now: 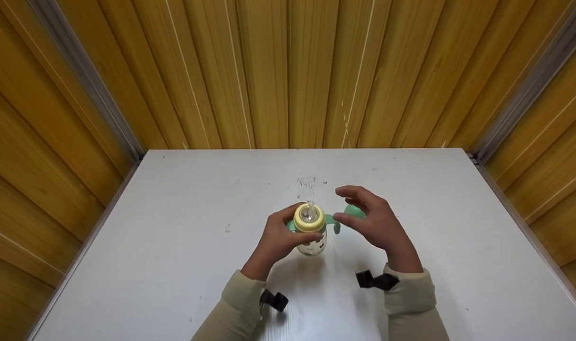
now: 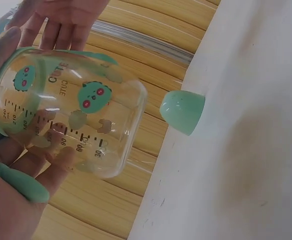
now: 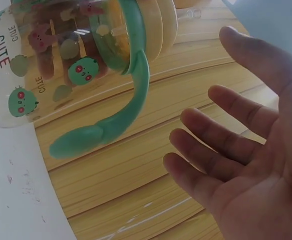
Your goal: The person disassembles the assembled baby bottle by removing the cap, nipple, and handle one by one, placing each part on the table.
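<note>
My left hand (image 1: pixel 279 235) grips a clear baby bottle (image 2: pixel 80 112) round its upper part, below the yellow collar (image 1: pixel 309 218). The bottle has green side handles (image 3: pixel 135 100), printed cartoon figures, a measuring scale and a clear spout (image 3: pixel 190 14) at the top. It is tilted and held above the table. To its right, my right hand (image 1: pixel 375 220) has its fingers spread and relaxed, apart from the bottle and with nothing in it. A green dome-shaped cap (image 2: pixel 183 111) stands on the table, partly behind the right hand in the head view.
The white table (image 1: pixel 198 199) carries small dark marks and scuffs. Yellow wood-patterned panels (image 1: pixel 307 71) rise behind it and on both sides, with grey metal posts (image 1: pixel 529 90) at the corners. Black straps (image 1: pixel 377 280) hang at the wrists.
</note>
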Demonstrator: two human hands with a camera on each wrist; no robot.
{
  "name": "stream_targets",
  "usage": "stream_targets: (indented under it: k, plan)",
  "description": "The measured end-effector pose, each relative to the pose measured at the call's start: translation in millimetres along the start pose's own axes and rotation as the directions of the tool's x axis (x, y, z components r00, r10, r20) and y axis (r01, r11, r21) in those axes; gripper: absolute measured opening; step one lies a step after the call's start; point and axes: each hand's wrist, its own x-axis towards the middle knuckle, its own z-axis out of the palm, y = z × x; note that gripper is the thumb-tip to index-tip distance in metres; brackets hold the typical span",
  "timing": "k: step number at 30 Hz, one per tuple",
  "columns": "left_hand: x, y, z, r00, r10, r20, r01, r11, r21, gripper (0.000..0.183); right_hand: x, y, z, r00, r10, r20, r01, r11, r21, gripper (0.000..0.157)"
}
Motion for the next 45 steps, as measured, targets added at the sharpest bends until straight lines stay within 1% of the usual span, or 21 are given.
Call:
stream_targets:
  k: [3,5,11,16,21,26,30,35,42,45]
  plan:
    - [-3.1,2.2,-1.9,1.000,0.001,0.000,-0.001,1.000,-0.002,0.068,0,-1,1.3,0.999,-0.020,0.027,0.019,0.999,0.035,0.052]
    - [-4.1,4.1,-3.6,1.000,0.017,0.000,-0.017,1.000,0.001,0.066,0,-2,2.4,0.998,-0.036,0.042,0.034,0.998,0.048,0.052]
    - [-6.5,8.2,-6.2,0.998,0.059,0.015,-0.058,0.998,-0.005,0.063,-1,-4,6.5,0.993,-0.073,0.090,0.070,0.997,0.032,0.054]
    - [-7.9,11.2,-4.5,0.997,0.068,0.044,-0.068,0.998,0.008,0.064,-2,-6,8.5,0.985,-0.120,0.124,0.119,0.993,0.014,0.055]
    - [-11.3,16.5,-3.4,0.994,0.090,0.067,-0.092,0.995,0.025,0.066,-3,-8,9.9,0.975,-0.161,0.153,0.159,0.987,0.025,0.057]
    - [-13.4,18.9,-2.4,0.990,0.120,0.073,-0.123,0.992,0.026,0.063,-4,-12,12.3,0.965,-0.198,0.172,0.195,0.980,0.036,0.057]
    - [-14.6,20.8,-1.4,0.988,0.132,0.074,-0.135,0.990,0.029,0.061,-5,-17,14.0,0.960,-0.209,0.187,0.209,0.978,0.023,0.056]
    - [-15.6,23.7,-0.2,0.989,0.136,0.061,-0.139,0.989,0.048,0.061,-5,-19,15.6,0.959,-0.210,0.190,0.212,0.977,0.005,0.059]
    - [-16.2,27.3,2.1,0.993,0.113,0.039,-0.115,0.990,0.077,0.062,-5,-22,16.9,0.967,-0.188,0.172,0.193,0.981,-0.012,0.060]
    - [-16.4,28.1,2.6,0.992,0.120,0.032,-0.122,0.989,0.086,0.062,-5,-23,17.7,0.970,-0.185,0.159,0.191,0.981,-0.024,0.060]
